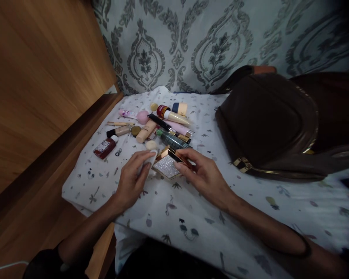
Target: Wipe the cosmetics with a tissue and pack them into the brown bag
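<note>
My right hand (202, 170) grips a flat, glittery silver compact case (168, 166) with gold edges, thumb on its sparkling face. Close beside it, my left hand (133, 174) pinches a thin white pad or wipe (149, 159), whose kind I cannot make out fully. The pad's edge is at the left side of the case; whether they touch I cannot tell. Just beyond my hands lie a dark green clear bottle (174, 139), a small round cream-coloured item (151, 145) and a beige tube (146, 131).
More cosmetics are scattered on the patterned white sheet (168, 217): a dark red bottle (104, 148), a pink sponge (143, 117), a red-lidded jar (163, 111). A brown leather bag (264, 120) stands right. Wooden panelling (46, 54) borders the left, a patterned fabric backdrop (177, 42) the rear.
</note>
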Tool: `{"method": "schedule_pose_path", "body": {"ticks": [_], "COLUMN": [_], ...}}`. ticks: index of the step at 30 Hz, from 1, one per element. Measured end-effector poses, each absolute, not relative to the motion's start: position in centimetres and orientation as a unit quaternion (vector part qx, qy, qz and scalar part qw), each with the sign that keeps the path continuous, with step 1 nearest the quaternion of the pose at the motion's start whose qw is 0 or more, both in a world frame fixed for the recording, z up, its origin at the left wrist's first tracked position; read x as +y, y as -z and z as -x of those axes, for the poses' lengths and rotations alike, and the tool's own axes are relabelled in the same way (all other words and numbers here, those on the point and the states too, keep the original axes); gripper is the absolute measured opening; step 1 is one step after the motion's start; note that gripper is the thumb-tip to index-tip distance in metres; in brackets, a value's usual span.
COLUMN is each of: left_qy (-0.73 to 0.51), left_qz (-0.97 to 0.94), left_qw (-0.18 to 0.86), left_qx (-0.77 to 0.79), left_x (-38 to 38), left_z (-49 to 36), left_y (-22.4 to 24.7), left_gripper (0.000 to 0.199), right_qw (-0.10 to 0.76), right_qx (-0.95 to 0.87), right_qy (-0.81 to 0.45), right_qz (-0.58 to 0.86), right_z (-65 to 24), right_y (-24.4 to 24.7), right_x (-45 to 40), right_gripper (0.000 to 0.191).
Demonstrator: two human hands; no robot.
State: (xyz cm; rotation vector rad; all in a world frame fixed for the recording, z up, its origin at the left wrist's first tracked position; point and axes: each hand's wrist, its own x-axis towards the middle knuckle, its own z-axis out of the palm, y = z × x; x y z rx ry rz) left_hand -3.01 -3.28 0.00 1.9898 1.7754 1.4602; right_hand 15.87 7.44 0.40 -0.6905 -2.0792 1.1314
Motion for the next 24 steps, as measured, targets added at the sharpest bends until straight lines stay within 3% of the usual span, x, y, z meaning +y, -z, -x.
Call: {"method": "schedule_pose_path", "body": {"ticks": [5, 12, 15, 24], "left_qy": [-0.456, -0.397, -0.366, -0.366], "left_qz": [-0.684, -0.750, -0.780, -0.790], "left_qw": [0.001, -0.094, -0.122, -0.121], "left_qx": [0.570, 0.521, 0.493, 0.477], "left_x": [-3.1, -2.8, -2.9, -3.0], "left_z": [2.9, 1.5, 0.8, 1.0], "left_y": [-0.5, -0.8, -0.9, -0.4], "left_gripper": [0.030, 0.037, 0.038, 0.045], "right_qw": [0.334, 0.280, 0.284, 0.319], "right_qx": [-0.767, -0.825, -0.847, -0.863], "right_qy": [-0.489, -0.400, -0.365, -0.317], "right_qz": [0.246, 0.283, 0.263, 0.231], "right_z": [-15.9, -16.9, -17.3, -18.3], "right_y": [0.6, -0.8, -0.7, 0.2], "right_x": [6.8, 6.6, 6.6, 6.9], "right_gripper": [0.021, 0.019, 0.026, 0.020]}}
